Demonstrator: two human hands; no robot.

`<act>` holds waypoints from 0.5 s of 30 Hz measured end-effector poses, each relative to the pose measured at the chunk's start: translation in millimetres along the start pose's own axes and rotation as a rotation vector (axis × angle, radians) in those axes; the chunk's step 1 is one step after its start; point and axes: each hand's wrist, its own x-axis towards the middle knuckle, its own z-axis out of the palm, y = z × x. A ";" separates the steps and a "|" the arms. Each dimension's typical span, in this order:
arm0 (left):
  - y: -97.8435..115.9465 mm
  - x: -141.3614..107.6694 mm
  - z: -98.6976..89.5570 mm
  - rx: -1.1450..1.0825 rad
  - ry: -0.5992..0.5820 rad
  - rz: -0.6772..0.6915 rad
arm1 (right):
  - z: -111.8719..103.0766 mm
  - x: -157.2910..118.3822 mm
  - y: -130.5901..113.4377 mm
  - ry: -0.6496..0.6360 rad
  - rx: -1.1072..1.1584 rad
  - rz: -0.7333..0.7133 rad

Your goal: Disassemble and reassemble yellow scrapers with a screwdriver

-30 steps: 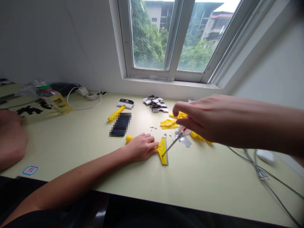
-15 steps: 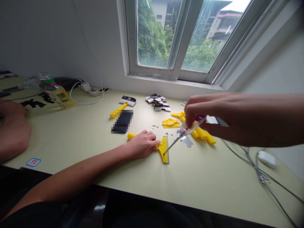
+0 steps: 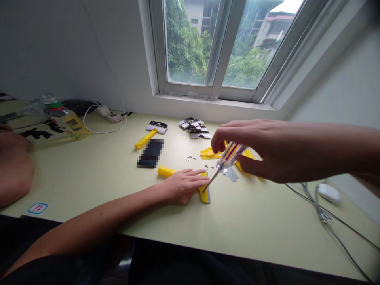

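My left hand (image 3: 185, 185) lies over the yellow scraper (image 3: 204, 196), pressing it to the table, its fingers stretched across the scraper head. The scraper's handle sticks out to the left of the hand, and a grey blade edge shows on its right side. My right hand (image 3: 242, 148) holds a screwdriver (image 3: 230, 155) by its clear handle with a purple stripe. The shaft slants down left, and its tip meets the lower part of the scraper head. Metal blades (image 3: 232, 174) and tiny screws (image 3: 206, 166) lie beyond the scraper.
Yellow parts (image 3: 209, 153) lie behind the screwdriver. Farther back are black-and-white cards (image 3: 196, 128), another yellow scraper handle (image 3: 145, 139) and a pixelated dark object (image 3: 151, 153). A bottle (image 3: 69, 122) and a person's arm (image 3: 14, 170) are left; cables (image 3: 319, 206) lie right.
My left hand has slid right over the scraper head, its fingers stretching out. My right hand has moved left, and the screwdriver stands steeper with its tip still at the scraper.
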 end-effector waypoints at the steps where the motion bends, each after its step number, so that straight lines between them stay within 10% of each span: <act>1: 1.5 1.4 -1.9 -0.031 -0.002 -0.038 | 1.0 1.2 -3.8 0.016 0.014 0.015; 15: 7.8 18.9 -10.3 -0.427 0.013 -0.194 | 10.6 10.2 -21.5 0.157 -0.004 0.070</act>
